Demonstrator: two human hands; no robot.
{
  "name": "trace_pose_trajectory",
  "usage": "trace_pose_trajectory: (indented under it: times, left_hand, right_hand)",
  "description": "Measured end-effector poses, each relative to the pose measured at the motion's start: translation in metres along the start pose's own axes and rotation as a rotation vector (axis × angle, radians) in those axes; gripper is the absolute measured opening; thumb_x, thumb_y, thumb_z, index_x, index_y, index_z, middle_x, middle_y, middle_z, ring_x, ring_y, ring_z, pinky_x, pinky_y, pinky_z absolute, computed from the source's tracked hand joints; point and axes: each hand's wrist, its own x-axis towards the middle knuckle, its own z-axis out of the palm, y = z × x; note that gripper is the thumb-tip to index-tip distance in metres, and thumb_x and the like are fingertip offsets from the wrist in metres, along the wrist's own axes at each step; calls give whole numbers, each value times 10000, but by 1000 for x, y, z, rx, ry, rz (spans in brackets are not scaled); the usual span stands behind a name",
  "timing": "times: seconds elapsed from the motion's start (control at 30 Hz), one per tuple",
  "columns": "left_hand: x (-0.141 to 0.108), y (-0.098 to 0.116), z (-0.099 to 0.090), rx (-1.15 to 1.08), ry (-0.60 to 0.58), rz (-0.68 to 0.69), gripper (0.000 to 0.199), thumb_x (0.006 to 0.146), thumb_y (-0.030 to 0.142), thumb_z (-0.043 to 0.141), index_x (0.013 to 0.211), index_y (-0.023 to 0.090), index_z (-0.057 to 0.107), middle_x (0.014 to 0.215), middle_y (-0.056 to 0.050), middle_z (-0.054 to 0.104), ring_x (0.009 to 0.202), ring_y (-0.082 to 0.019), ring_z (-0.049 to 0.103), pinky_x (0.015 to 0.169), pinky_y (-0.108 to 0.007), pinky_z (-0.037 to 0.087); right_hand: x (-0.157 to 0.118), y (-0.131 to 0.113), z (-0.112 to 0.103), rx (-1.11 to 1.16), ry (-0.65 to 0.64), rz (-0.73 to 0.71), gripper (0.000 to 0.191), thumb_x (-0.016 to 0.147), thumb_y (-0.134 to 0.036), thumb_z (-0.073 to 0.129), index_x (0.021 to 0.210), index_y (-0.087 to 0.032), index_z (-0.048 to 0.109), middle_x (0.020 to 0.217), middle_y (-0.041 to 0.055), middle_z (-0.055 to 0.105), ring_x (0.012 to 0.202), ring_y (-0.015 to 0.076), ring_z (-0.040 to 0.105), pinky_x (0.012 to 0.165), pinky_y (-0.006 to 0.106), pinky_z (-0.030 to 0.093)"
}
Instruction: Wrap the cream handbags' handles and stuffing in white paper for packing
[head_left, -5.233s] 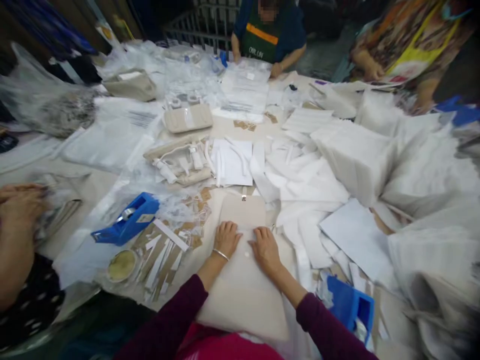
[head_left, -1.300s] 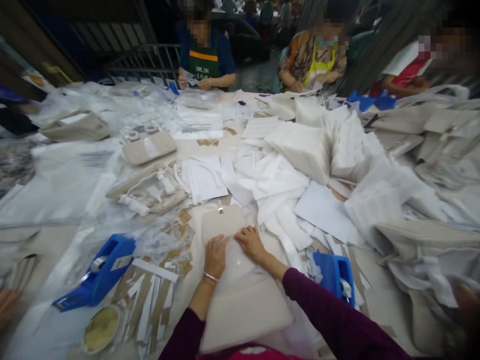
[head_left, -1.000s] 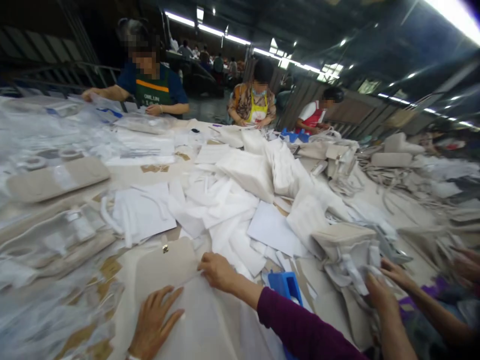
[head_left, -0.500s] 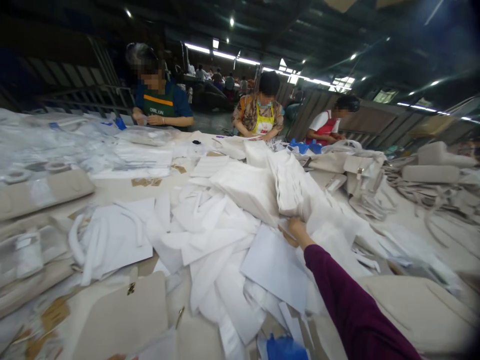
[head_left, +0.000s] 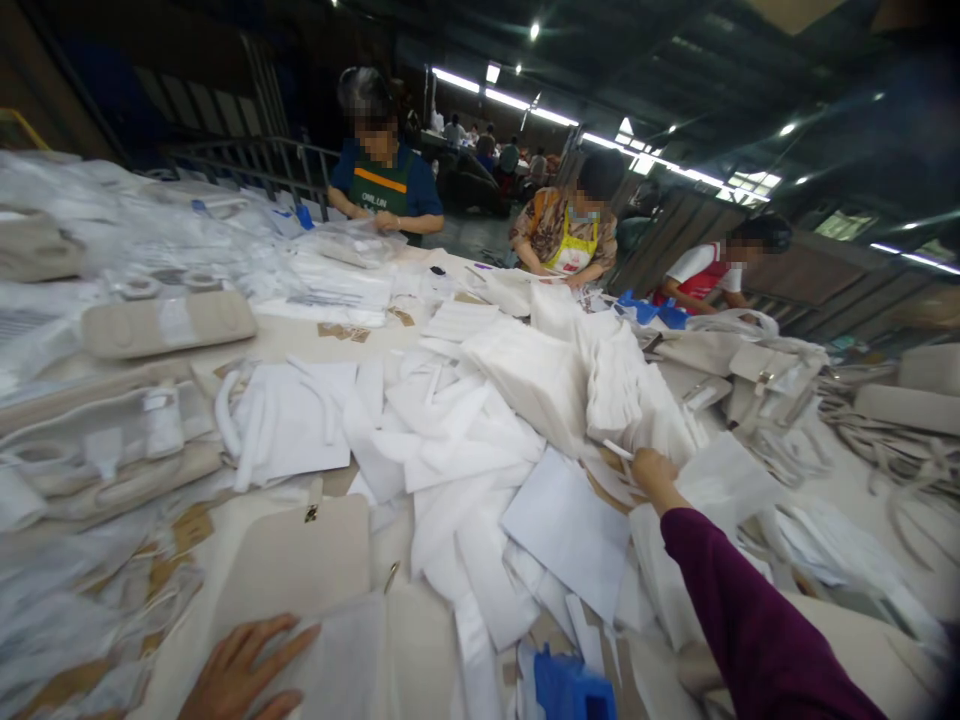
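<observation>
My right hand [head_left: 655, 478], in a purple sleeve, reaches to the foot of a stack of white foam sheets [head_left: 615, 385]. Its fingers are closed at a thin white strip [head_left: 619, 450]. Low on the left, my left hand [head_left: 251, 672] lies with fingers spread on a translucent white sheet [head_left: 341, 655] over a beige bag flap [head_left: 300, 560] with a small metal clasp. Between the hands spreads a pile of loose white sheets [head_left: 442, 470], with a pale blue-white square sheet [head_left: 571, 530] nearest my right hand.
A blue plastic object [head_left: 574, 688] sits at the near edge. Beige bags [head_left: 757, 375] and straps lie at right. Plastic-wrapped bags and a beige piece with tape rolls [head_left: 172, 325] lie at left. Three people in aprons work across the table [head_left: 416, 345].
The view has turned left, shifting the scene rightward. My left hand has come into view, spread on the translucent sheet. A white strip now shows at my right hand's fingers.
</observation>
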Motion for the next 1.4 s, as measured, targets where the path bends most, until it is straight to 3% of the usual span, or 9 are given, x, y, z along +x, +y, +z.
trace_pose_trajectory:
  times: [0.17, 0.3, 0.4, 0.47, 0.57, 0.73, 1.0, 1.2, 1.4]
  left_hand:
    - [0, 18, -17, -104, -84, -99, 429, 838, 422, 513, 1256, 329, 497, 1165, -50, 556, 1063, -215, 460, 922, -383, 373]
    - [-4, 18, -22, -202, -185, -159, 473, 814, 500, 514, 1243, 300, 516, 1188, -75, 521, 1063, -239, 423, 932, -437, 350]
    - [-8, 17, -26, -242, -190, -184, 496, 805, 538, 501, 1239, 299, 519, 1193, -81, 516, 1059, -247, 412, 932, -450, 330]
    - [-10, 19, -30, -258, -188, -187, 497, 808, 547, 487, 1238, 300, 515, 1192, -81, 515, 1048, -247, 414, 916, -442, 332]
    - [-10, 22, -35, -268, -170, -196, 497, 813, 545, 476, 1229, 276, 512, 1178, -86, 519, 1039, -250, 417, 905, -435, 336]
    - [-14, 23, -35, -279, -139, -217, 522, 797, 519, 519, 1206, 197, 491, 1183, -110, 505, 1086, -267, 412, 943, -442, 332]
    - [-19, 26, -28, -191, -36, -314, 799, 703, 599, 583, 1328, 162, 343, 1295, -170, 419, 1243, -338, 301, 1027, -559, 212]
    - [-12, 29, -36, -168, -61, -365, 695, 689, 597, 595, 1208, 158, 452, 1194, -154, 468, 1116, -307, 392, 998, -522, 262]
    - [-6, 32, -43, -159, -94, -382, 661, 699, 628, 556, 1173, 174, 475, 1128, -135, 476, 1046, -295, 398, 942, -513, 292]
  right_hand:
    - [-71, -47, -47, 0, -9, -339, 282, 857, -160, 410, 1089, -137, 569, 902, 167, 662, 836, 262, 629, 684, 347, 434]
    - [-183, -154, -78, 366, 41, -836, 298, 830, -282, 539, 1118, -208, 522, 994, 101, 632, 855, 207, 587, 723, 302, 420]
    - [-284, -243, -89, 622, -132, -1179, 200, 864, -284, 479, 1022, -219, 585, 955, 74, 613, 910, 192, 554, 800, 286, 411]
    - [-338, -291, -84, 666, -223, -1246, 200, 866, -223, 446, 998, -207, 595, 947, 61, 604, 904, 186, 549, 793, 278, 407]
    - [-386, -335, -64, 537, -238, -1121, 221, 855, -168, 428, 993, -195, 598, 965, 58, 577, 826, 165, 552, 707, 256, 393]
    - [-411, -341, -37, 357, -147, -1139, 274, 855, -130, 414, 1059, -228, 568, 990, 55, 556, 886, 169, 528, 697, 248, 360]
    - [-400, -329, -34, 281, -193, -1134, 341, 822, -67, 383, 1032, -250, 582, 959, 45, 562, 868, 180, 517, 721, 293, 310]
    - [-408, -325, -28, 352, -14, -1249, 186, 845, -118, 413, 918, -172, 575, 961, 87, 544, 922, 227, 437, 808, 334, 303]
    - [-410, -328, -24, 412, -59, -1240, 137, 890, -252, 453, 981, -216, 549, 962, 58, 549, 925, 217, 444, 778, 316, 320]
